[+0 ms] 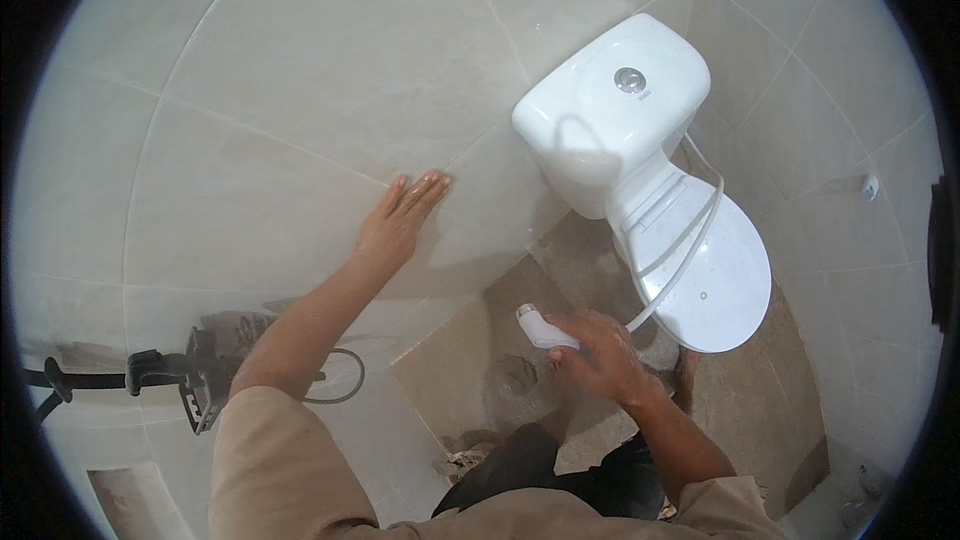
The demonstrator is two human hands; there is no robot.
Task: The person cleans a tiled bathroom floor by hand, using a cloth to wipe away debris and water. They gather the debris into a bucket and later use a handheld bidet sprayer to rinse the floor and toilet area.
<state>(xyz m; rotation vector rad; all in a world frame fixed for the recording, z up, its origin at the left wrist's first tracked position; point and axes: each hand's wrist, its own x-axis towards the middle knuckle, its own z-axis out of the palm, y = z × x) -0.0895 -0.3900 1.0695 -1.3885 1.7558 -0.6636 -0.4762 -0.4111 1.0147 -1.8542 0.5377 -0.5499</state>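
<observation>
My left hand (395, 225) is laid against the large pale wall tiles (290, 70), fingers stretched out, left of the toilet. In my right hand (605, 355) is a white handheld bidet sprayer (545, 330), its head pointing left and toward the wall. From behind my right hand a pale hose (690, 258) runs across the closed white toilet lid (730, 285) and up beside the cistern (610, 105). A round metal flush button (630, 80) sits on the cistern's top. Whether water comes out of the sprayer, I cannot tell.
A dark fixture with black pipes (195, 370) juts from the left, close to my left upper arm. Brown floor tiles (580, 260) look wet around my legs. On the right wall is a small fitting (870, 186), and a dark object (940, 255) stands at the far right.
</observation>
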